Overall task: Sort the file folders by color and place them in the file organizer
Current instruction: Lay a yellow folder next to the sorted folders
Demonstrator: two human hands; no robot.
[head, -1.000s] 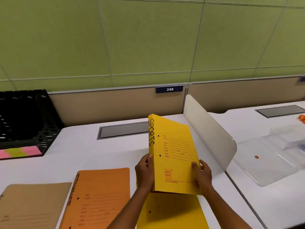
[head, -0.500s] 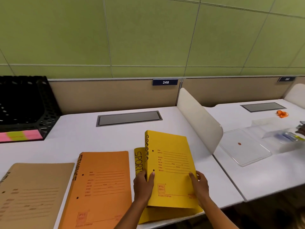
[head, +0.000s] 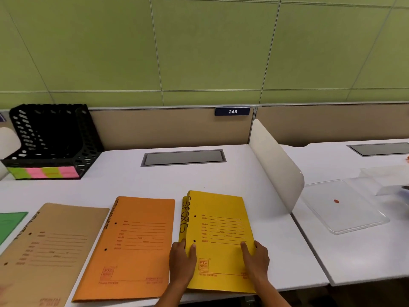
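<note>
A: Item one, yellow folder (head: 221,231). Status?

B: Lying on a second yellow folder (head: 184,218) on the tabletop (head: 221,173). The left hand (head: 182,260) is pinching its spine edge, thumb on the cover, fingers curling under. The right hand (head: 256,260) is holding the opposite edge, thumb on top.

A: Neighbouring stock?

B: Orange folder (head: 132,244) just left of the left grip; brown folder (head: 51,247) further left; a green folder (head: 11,222) showing at the far left edge.

A: Destination?

B: Black file organizer (head: 51,138), well away to the upper left of both grips, with pink and green labels (head: 44,172) along its front.

A: Risks?

B: The near edges of the yellow pair are overhanging the tabletop front, so a loosening grip could be letting them slide off. Lifting by one cover alone may be leaving the lower folder behind or letting a cover flap open.
</note>
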